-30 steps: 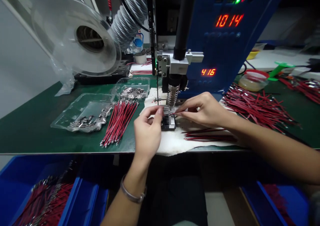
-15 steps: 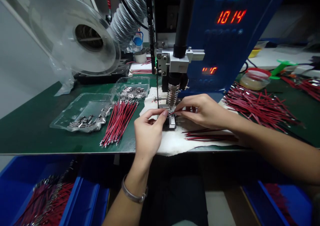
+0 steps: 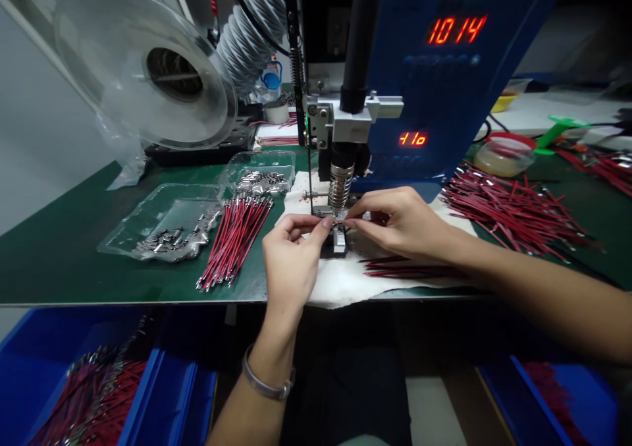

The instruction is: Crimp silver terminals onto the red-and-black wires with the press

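Observation:
Under the spring-wrapped tip (image 3: 340, 186) of a blue bench machine (image 3: 419, 97), my two hands meet at a small metal fixture (image 3: 339, 240). My right hand (image 3: 407, 225) pinches a thin red wire (image 3: 340, 222) between thumb and forefinger, coming in from the right. From the left, my left hand (image 3: 293, 251) presses thumb and forefinger together at the wire's other end; what lies between those fingertips is too small to make out. Below my right hand, several red and black wires (image 3: 409, 268) lie on a white cloth (image 3: 340, 288).
Left of the cloth lies a bundle of red wires (image 3: 232, 242), beside clear plastic trays (image 3: 123, 228) of small metal parts. A heap of red wires (image 3: 508, 212) and a red-lidded jar (image 3: 503, 156) stand right. Blue bins (image 3: 162, 393) sit below the table edge; a clear reel (image 3: 113, 70) hangs upper left.
Both hands stay at the fixture with only slight finger shifts. The machine's lower red display shows different characters; the upper one still reads 1014.

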Demonstrator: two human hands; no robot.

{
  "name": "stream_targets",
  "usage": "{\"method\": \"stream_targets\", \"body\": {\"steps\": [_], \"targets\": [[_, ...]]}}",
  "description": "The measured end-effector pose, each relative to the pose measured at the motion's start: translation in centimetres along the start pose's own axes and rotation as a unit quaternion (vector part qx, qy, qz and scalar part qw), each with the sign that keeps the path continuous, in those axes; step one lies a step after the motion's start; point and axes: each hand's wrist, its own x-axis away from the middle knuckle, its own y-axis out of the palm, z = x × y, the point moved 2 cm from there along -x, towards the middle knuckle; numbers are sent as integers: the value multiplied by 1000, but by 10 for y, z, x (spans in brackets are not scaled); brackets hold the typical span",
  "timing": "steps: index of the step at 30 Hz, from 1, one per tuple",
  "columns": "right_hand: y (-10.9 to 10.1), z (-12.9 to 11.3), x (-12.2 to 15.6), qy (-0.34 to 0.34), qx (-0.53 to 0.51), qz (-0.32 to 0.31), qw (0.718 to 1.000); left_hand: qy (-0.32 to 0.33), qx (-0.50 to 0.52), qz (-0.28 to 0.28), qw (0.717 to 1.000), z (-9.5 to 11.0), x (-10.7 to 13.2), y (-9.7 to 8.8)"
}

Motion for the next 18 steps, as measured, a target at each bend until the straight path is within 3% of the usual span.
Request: {"method": "stream_targets", "body": {"steps": [8, 18], "targets": [[3, -1, 3, 28, 13, 18, 999, -10, -8, 9, 1000, -1, 1, -2], [2, -2, 2, 15, 12, 16, 1000, -6, -8, 14, 1000, -4, 1, -3]]}}
